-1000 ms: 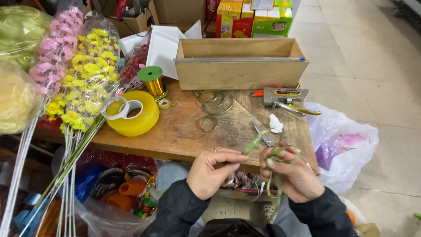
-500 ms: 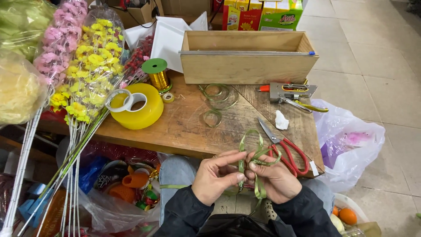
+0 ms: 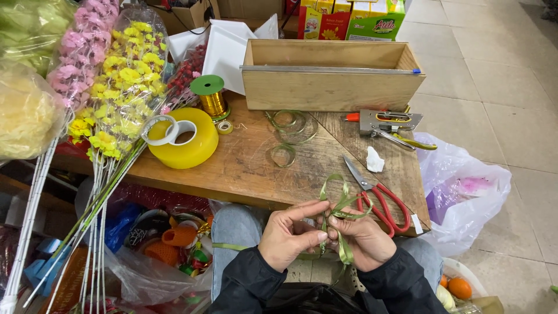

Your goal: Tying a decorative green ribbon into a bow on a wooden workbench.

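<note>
fingers of left hand [image 3: 288, 235] and right hand [image 3: 363, 238] both pinched shut on a thin olive-green ribbon [image 3: 339, 203], meeting at its knot just off the table's near edge. ribbon is glossy, folded into 2 loops w/ a tail hanging down btwn the wrists.

l to r on the wooden table [image 3: 250, 168]: wrapped fake flower bunches, pink [image 3: 75, 52] then yellow [image 3: 125, 81], stems slanting down past the table edge. 1 fat yellow tape roll [image 3: 183, 142] w/ a smaller white roll [image 3: 160, 131] leaning on it. 1 gold wire spool w/ green cap [image 3: 210, 96], 1 tiny tape roll [image 3: 224, 127] beside it. loose green ribbon coils [image 3: 288, 131] mid-table. 1 long open wooden box [image 3: 331, 75] at the back. 1 staple gun [image 3: 383, 123], 1 white scrap [image 3: 375, 160], 1 pair red-handled scissors [image 3: 378, 195] touching the ribbon loops, just beside right hand. clear plastic bag [image 3: 465, 192] on floor at far right.

nothing blocks the hands; scissors sit closest.
</note>
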